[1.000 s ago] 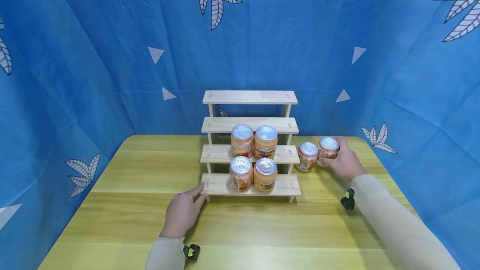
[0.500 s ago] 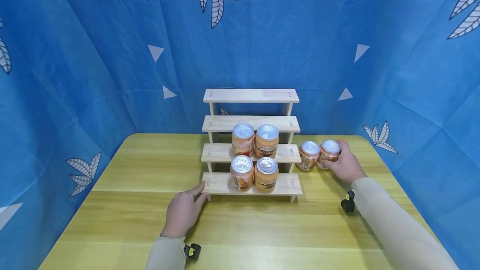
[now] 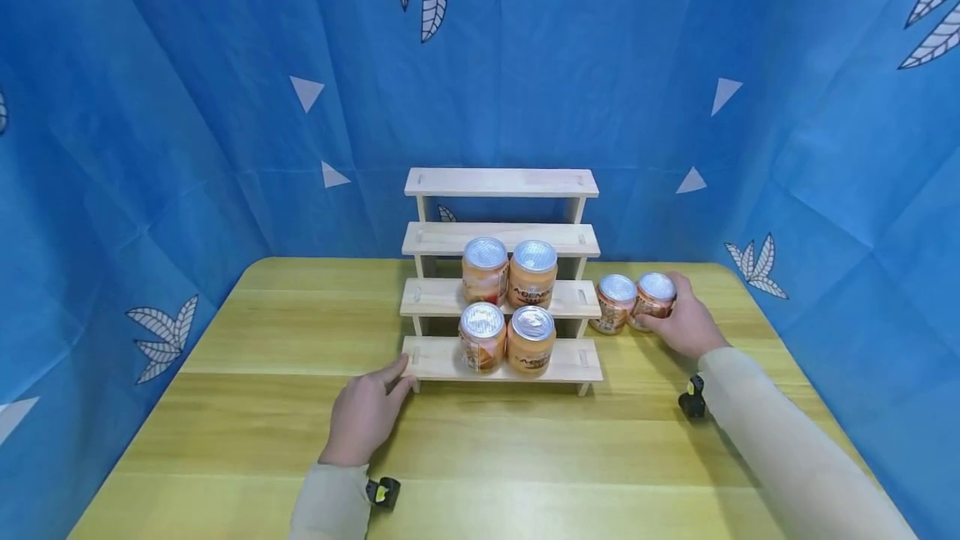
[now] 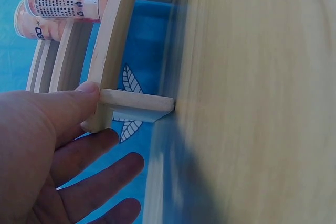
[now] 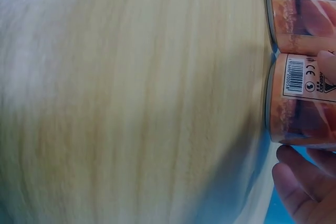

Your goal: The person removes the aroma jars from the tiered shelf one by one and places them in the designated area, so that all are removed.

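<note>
My right hand (image 3: 684, 327) grips an orange can (image 3: 654, 300) with a silver lid at the table's right rear. The can stands upright right beside a similar can (image 3: 615, 307), and the right wrist view shows the thumb on the held can's label (image 5: 295, 76). My left hand (image 3: 365, 415) pinches the left end of the bottom step of a pale wooden step shelf (image 3: 573, 361). Its thumb and index finger hold the board in the left wrist view, the other fingers spread below. Two orange cans stand on the bottom step, including a front can (image 3: 531, 344); two more, including a rear can (image 3: 485, 273), stand one step up.
The shelf's two upper steps, including the top step (image 3: 502, 182), rise behind the cans. A blue cloth (image 3: 525, 90) with leaf prints hangs behind and beside the yellow wooden table (image 3: 525, 457).
The right hand has brought its can slightly nearer and level with the can beside it. The left hand stays at the shelf's corner. The head view has shifted a little.
</note>
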`<state>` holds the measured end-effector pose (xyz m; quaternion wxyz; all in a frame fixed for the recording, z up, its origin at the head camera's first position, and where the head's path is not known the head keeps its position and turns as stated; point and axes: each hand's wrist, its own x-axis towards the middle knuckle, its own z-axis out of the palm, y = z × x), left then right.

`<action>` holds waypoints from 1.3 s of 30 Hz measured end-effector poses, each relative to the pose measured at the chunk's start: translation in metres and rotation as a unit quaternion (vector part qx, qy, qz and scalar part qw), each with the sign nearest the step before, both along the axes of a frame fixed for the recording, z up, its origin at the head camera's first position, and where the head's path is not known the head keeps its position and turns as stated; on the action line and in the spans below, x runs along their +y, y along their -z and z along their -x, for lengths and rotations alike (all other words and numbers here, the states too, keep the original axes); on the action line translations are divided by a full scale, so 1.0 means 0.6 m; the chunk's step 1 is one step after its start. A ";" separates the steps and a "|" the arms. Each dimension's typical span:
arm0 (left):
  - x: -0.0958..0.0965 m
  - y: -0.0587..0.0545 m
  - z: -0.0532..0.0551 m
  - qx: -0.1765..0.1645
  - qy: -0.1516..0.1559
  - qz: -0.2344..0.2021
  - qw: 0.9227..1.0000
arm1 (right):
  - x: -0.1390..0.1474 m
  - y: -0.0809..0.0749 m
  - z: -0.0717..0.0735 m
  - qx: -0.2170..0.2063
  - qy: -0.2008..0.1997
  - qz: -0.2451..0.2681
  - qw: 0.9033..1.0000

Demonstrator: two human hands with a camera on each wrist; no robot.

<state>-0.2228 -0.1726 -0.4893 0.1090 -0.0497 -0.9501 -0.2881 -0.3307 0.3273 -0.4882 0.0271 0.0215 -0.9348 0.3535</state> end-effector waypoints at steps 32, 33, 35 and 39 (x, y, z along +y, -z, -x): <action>0.000 0.006 0.003 0.012 -0.001 -0.003 1.000 | -0.028 -0.180 0.006 0.057 -0.027 -0.066 0.996; 0.000 0.006 0.003 0.014 -0.002 0.000 1.000 | -0.033 -0.185 0.007 0.063 -0.030 -0.067 0.995; 0.000 0.007 0.003 0.014 -0.003 0.002 1.000 | -0.047 -0.192 0.008 0.071 -0.039 -0.066 0.995; -0.002 0.009 -0.001 0.014 -0.009 0.005 1.000 | -0.080 -0.200 0.011 0.075 -0.067 -0.070 0.992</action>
